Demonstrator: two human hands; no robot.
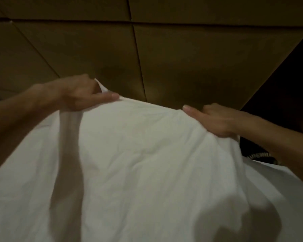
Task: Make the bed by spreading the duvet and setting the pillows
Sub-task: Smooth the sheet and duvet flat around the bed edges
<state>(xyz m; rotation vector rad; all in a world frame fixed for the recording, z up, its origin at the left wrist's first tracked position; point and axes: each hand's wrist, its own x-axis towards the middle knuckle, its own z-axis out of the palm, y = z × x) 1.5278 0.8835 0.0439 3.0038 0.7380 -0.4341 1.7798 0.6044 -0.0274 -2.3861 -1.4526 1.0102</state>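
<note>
Nearest the camera, the white duvet [138, 172] fills the whole lower part of the head view, its cloth soft and creased, with a long shadowed fold running down its left side and a dark rounded shadow low on the right. It rises from the bottom edge toward the middle of the picture, where its upper edge is held up between the two hands. The left hand [82, 95] grips that edge at the left end: the thumb lies stretched along the top of the cloth, the fingers are curled behind it, and a small peak of fabric sticks up just above the knuckles. The right hand [215, 119] holds the same edge at the right end, thumb laid flat on the near face with its nail plainly showing, the other fingers folded over and behind the cloth. The two hands are well apart, and the duvet edge runs in a shallow arch between them, the left end held a little higher than the right. Under the right forearm a dark object with pale markings [262, 155] shows just beside the duvet; it is too dim to tell what it is. Beyond the hands stands a brown panelled wall [164, 49], crossed by thin dark seams, with a very dark area [290, 75] at the far right.
</note>
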